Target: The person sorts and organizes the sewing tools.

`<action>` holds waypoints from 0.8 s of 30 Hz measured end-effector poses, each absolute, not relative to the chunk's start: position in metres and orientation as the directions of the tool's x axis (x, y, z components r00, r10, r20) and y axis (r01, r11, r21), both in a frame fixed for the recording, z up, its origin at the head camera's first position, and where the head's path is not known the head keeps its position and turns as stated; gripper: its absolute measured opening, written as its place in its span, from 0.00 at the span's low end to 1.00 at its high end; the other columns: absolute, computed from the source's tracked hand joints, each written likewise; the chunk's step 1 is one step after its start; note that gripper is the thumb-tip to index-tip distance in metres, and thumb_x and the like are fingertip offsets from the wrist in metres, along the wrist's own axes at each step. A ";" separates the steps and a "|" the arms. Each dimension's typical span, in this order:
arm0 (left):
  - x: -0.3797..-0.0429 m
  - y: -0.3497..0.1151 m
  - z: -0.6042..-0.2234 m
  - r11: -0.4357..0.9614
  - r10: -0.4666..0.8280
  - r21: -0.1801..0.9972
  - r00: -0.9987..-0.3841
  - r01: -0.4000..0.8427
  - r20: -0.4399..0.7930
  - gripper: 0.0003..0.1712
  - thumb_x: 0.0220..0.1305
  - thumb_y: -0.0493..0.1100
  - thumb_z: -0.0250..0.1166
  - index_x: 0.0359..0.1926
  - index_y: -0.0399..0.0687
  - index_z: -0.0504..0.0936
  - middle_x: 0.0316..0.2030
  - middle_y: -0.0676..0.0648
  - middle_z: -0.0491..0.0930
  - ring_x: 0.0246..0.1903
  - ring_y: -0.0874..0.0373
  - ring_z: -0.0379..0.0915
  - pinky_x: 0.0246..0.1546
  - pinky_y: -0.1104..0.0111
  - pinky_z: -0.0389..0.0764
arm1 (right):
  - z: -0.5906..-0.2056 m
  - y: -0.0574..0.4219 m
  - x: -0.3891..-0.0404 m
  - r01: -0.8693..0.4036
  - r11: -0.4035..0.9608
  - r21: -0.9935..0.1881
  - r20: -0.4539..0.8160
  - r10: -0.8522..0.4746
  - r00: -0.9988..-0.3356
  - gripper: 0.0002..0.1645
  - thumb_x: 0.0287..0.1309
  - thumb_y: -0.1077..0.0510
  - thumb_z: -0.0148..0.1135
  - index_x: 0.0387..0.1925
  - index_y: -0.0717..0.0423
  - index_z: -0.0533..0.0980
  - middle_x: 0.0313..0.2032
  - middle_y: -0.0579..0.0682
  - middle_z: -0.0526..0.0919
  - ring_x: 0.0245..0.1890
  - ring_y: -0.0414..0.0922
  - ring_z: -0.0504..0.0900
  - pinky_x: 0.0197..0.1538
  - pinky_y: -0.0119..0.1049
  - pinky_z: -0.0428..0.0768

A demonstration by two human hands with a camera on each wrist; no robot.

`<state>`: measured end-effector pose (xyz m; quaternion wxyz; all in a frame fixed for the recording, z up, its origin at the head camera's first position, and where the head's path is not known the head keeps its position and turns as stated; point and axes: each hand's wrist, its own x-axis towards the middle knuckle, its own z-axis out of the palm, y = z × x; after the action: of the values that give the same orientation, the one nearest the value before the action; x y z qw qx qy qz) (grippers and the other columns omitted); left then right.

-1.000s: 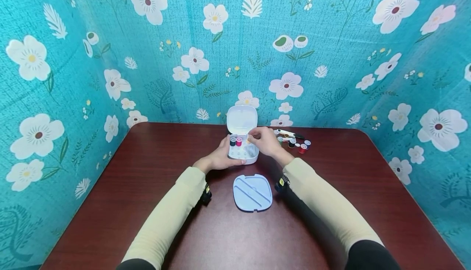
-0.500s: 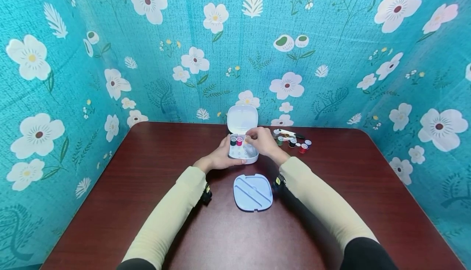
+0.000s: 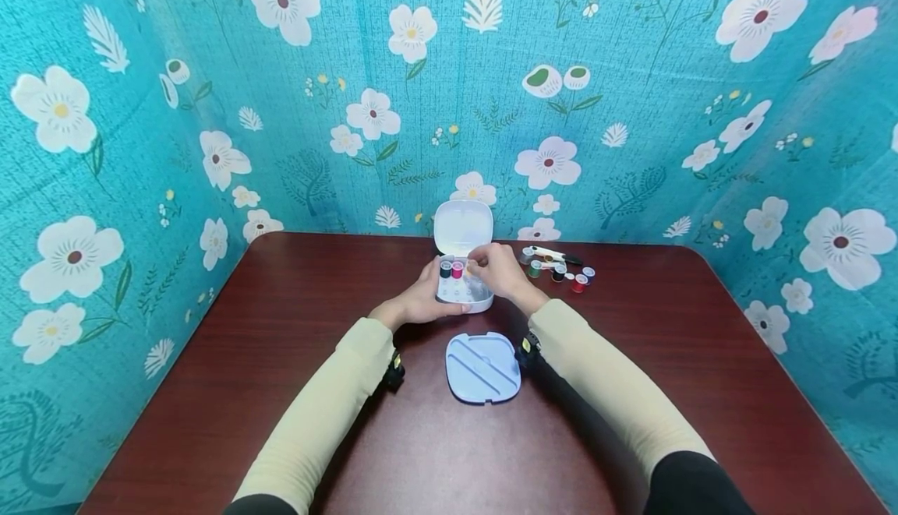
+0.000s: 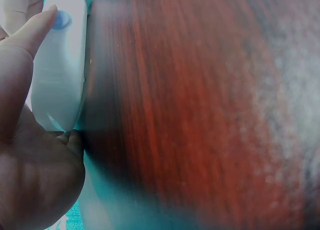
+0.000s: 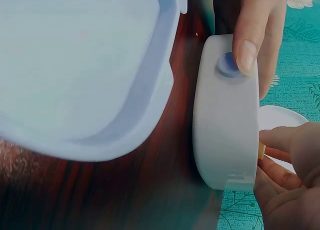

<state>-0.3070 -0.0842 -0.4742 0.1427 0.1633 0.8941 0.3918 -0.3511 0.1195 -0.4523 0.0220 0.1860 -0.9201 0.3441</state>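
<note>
A white sewing box (image 3: pixel 479 307) stands with its lid (image 3: pixel 464 227) raised at the back of the table. My left hand (image 3: pixel 419 301) grips its left side, the thumb along the front wall by a blue button (image 5: pixel 229 66). Inside, a black thread spool (image 3: pixel 445 270) and a pink thread spool (image 3: pixel 457 270) stand side by side in the back row, with bare pegs in front. My right hand (image 3: pixel 502 272) reaches over the right side and pinches a yellow thread spool (image 5: pixel 261 150), mostly hidden by the fingers, beside the pink one.
A light blue tray (image 3: pixel 484 367) with diagonal ridges lies in front of the box. To the right are a green spool (image 3: pixel 535 269), a red spool (image 3: pixel 578 284), a blue spool (image 3: pixel 588 274), a white-and-black tool (image 3: pixel 554 255) and other small items.
My right hand has shifted slightly left and down with the yellow spool, closer to the pink one. The left hand keeps its hold on the box.
</note>
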 end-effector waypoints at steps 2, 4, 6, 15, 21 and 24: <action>-0.307 -0.084 -0.474 0.641 0.404 0.745 -0.906 0.184 -0.125 0.76 0.56 0.65 0.74 0.81 0.40 0.28 0.80 0.39 0.37 0.76 0.46 0.48 0.74 0.54 0.57 | -0.453 0.119 -0.352 -0.359 0.700 -0.617 0.171 -0.326 -0.930 0.11 0.69 0.62 0.65 0.48 0.62 0.86 0.41 0.56 0.89 0.41 0.49 0.86 0.46 0.44 0.85; -0.308 -0.084 -0.474 0.643 0.404 0.744 -0.906 0.183 -0.126 0.76 0.56 0.65 0.74 0.81 0.41 0.28 0.80 0.39 0.37 0.76 0.46 0.48 0.74 0.54 0.57 | -0.453 0.118 -0.352 -0.358 0.708 -0.609 0.171 -0.324 -0.931 0.11 0.69 0.62 0.65 0.48 0.62 0.86 0.41 0.56 0.88 0.41 0.49 0.85 0.47 0.44 0.85; -0.308 -0.084 -0.474 0.647 0.403 0.741 -0.906 0.181 -0.131 0.76 0.56 0.65 0.74 0.81 0.41 0.27 0.80 0.39 0.37 0.76 0.46 0.48 0.74 0.54 0.57 | -0.453 0.117 -0.352 -0.352 0.714 -0.605 0.167 -0.319 -0.933 0.11 0.69 0.62 0.65 0.48 0.62 0.86 0.41 0.56 0.88 0.41 0.49 0.85 0.47 0.44 0.85; -0.307 -0.084 -0.472 0.649 0.392 0.744 -0.909 0.161 -0.146 0.76 0.56 0.65 0.74 0.81 0.43 0.28 0.80 0.40 0.37 0.75 0.46 0.49 0.74 0.53 0.57 | -0.453 0.115 -0.353 -0.341 0.737 -0.583 0.156 -0.311 -0.938 0.11 0.69 0.62 0.65 0.48 0.62 0.86 0.42 0.57 0.88 0.43 0.50 0.85 0.49 0.44 0.85; -0.308 -0.084 -0.473 0.650 0.402 0.740 -0.905 0.175 -0.139 0.76 0.57 0.65 0.74 0.81 0.42 0.27 0.80 0.40 0.37 0.75 0.46 0.49 0.74 0.54 0.58 | -0.452 0.113 -0.352 -0.321 0.759 -0.566 0.131 -0.302 -0.944 0.11 0.69 0.61 0.65 0.49 0.61 0.86 0.43 0.56 0.88 0.43 0.49 0.85 0.48 0.43 0.85; -0.308 -0.085 -0.472 0.641 0.403 0.748 -0.905 0.173 -0.136 0.76 0.56 0.66 0.74 0.81 0.42 0.27 0.80 0.40 0.37 0.75 0.46 0.49 0.74 0.54 0.57 | -0.451 0.112 -0.351 -0.314 0.767 -0.560 0.125 -0.296 -0.947 0.11 0.69 0.61 0.65 0.48 0.61 0.86 0.43 0.56 0.88 0.43 0.49 0.85 0.48 0.43 0.85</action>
<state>-0.3077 -0.0851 -0.4725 0.1468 0.1613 0.8938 0.3919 -0.3510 0.1124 -0.4514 0.0147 0.1622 -0.9398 0.3003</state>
